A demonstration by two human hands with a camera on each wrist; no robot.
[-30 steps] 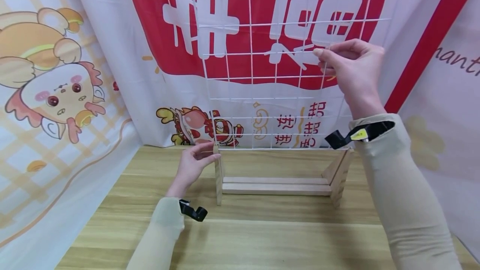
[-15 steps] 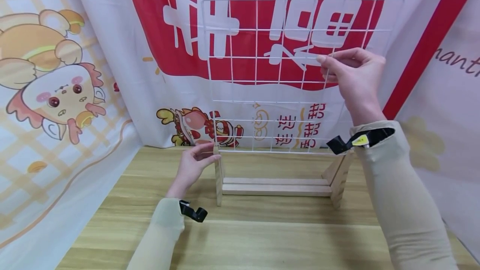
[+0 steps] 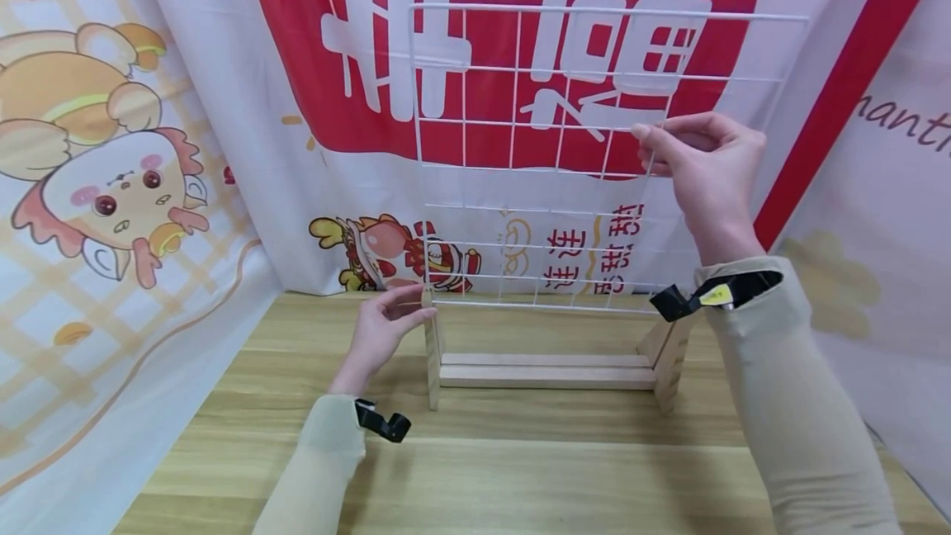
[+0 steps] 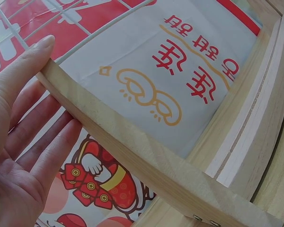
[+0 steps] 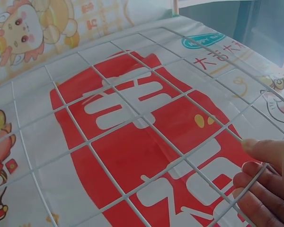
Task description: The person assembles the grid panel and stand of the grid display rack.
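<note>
A white wire grid panel stands nearly upright behind and above a wooden stand. My right hand pinches the panel's wires right of its middle; in the right wrist view, thumb and fingers meet around a wire. My left hand holds the top end of the stand's left side piece. In the left wrist view, my thumb lies at that wooden tip, fingers on its other side. The panel's lower edge is level with the tops of the side pieces; whether it touches both, I cannot tell.
The stand rests on a wood-grain table. Behind it hangs a printed cloth with a red patch and lettering. Another cloth with a cartoon animal covers the left side. Black camera mounts sit on both wrists.
The grid panel has come down and slightly to the right, with my right hand lowering along with it. My left hand and the wooden stand have stayed in place.
</note>
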